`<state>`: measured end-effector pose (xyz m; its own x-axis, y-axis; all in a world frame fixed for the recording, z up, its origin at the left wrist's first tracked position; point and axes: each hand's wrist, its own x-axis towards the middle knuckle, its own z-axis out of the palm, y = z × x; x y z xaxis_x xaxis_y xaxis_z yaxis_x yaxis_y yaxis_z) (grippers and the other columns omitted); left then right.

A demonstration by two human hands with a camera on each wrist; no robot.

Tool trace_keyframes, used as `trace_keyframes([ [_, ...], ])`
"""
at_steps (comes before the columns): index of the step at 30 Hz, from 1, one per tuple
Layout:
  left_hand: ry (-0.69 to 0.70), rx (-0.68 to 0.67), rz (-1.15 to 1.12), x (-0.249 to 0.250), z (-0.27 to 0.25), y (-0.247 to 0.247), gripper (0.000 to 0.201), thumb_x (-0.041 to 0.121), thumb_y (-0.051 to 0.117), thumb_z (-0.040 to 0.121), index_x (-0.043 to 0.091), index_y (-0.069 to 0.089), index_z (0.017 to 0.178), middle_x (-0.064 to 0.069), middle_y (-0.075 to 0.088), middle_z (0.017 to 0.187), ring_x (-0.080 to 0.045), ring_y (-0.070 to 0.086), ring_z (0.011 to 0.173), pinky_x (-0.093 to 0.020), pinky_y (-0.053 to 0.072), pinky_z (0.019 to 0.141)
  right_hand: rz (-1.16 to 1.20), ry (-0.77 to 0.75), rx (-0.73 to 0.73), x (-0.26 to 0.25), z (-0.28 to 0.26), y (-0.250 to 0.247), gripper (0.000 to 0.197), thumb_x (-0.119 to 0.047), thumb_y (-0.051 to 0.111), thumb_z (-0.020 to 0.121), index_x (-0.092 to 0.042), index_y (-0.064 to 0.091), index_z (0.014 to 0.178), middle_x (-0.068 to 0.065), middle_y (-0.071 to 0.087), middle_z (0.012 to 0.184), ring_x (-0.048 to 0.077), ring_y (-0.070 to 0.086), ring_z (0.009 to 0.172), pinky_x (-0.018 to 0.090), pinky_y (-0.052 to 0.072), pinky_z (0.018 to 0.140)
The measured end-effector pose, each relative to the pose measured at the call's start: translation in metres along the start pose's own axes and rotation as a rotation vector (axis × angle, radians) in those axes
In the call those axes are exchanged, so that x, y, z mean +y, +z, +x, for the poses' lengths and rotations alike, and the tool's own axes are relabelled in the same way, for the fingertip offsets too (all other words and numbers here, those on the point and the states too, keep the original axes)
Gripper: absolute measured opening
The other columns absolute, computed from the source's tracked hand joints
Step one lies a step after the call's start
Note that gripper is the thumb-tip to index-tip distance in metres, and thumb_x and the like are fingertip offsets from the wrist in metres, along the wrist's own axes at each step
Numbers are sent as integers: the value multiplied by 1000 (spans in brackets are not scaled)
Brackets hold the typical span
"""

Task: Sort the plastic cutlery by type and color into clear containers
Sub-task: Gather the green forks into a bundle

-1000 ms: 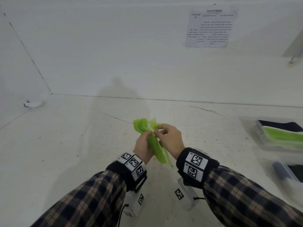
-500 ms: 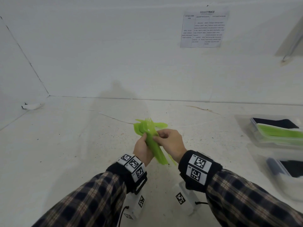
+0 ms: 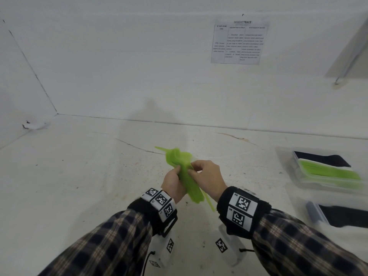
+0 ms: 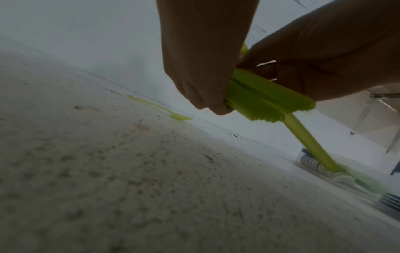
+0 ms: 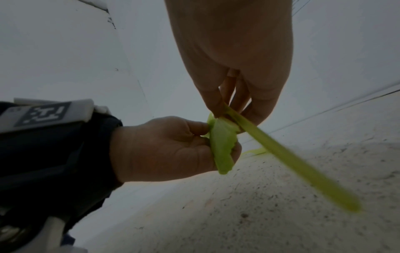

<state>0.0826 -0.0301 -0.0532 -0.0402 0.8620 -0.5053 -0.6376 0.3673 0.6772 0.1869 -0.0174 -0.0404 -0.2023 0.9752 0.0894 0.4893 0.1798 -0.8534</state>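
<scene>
My left hand (image 3: 180,173) grips a bundle of bright green plastic cutlery (image 3: 184,176) by the handles above the table, heads pointing away from me. Against its right side, my right hand (image 3: 192,170) pinches one green piece whose handle (image 3: 209,202) sticks out below the rest. The left wrist view shows the stacked handles (image 4: 266,97) in my left hand (image 4: 205,95), with the single handle (image 4: 307,142) jutting out. In the right wrist view my right hand (image 5: 227,111) pinches that handle (image 5: 281,154) beside the bundle (image 5: 223,145). The bundle's heads are blurred.
One loose green piece (image 4: 160,108) lies on the white table beyond my hands. At the right stand a clear container (image 3: 286,156) with green cutlery (image 3: 328,173) and a nearer clear container (image 3: 298,202) with dark and white pieces. White walls close off the back and left.
The pinched piece has slid a little lower out of the bundle, towards me. The bundle's heads have tipped slightly left. Both hands stay at the same spot.
</scene>
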Motion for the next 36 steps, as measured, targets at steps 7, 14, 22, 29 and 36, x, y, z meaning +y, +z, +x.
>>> trace_keyframes([
  [7,7,-61,82,-17,-7,14,43,25,20,104,3,56,111,-13,64,98,-23,60,91,-35,47,75,-88,-16,16,4,2,-13,19,-10,54,87,1,71,85,14,69,82,17,54,75,18,39,61],
  [14,64,18,58,-26,-1,22,45,33,33,102,-1,56,119,-16,64,101,-25,62,90,-36,49,72,-72,-49,-23,12,-8,-22,20,-10,54,89,-3,72,86,6,66,76,13,54,72,5,36,55],
  [22,92,36,75,-39,2,30,40,25,38,101,0,52,129,-21,58,126,-29,61,103,-38,50,74,-6,50,-77,16,-13,-35,29,-12,45,92,-4,63,71,11,58,72,14,44,62,18,35,54],
  [29,123,-43,93,-51,1,40,36,22,40,101,3,55,127,-11,65,103,-22,63,91,-32,50,71,59,83,-70,15,-9,-46,35,-8,40,96,6,54,125,19,58,126,30,52,120,31,39,97],
  [36,99,-85,47,-55,-3,42,36,23,33,102,4,60,117,-11,66,102,-22,63,90,-32,49,69,154,80,37,24,-10,-45,13,-16,59,89,-10,69,93,-1,65,88,10,57,86,20,45,80],
])
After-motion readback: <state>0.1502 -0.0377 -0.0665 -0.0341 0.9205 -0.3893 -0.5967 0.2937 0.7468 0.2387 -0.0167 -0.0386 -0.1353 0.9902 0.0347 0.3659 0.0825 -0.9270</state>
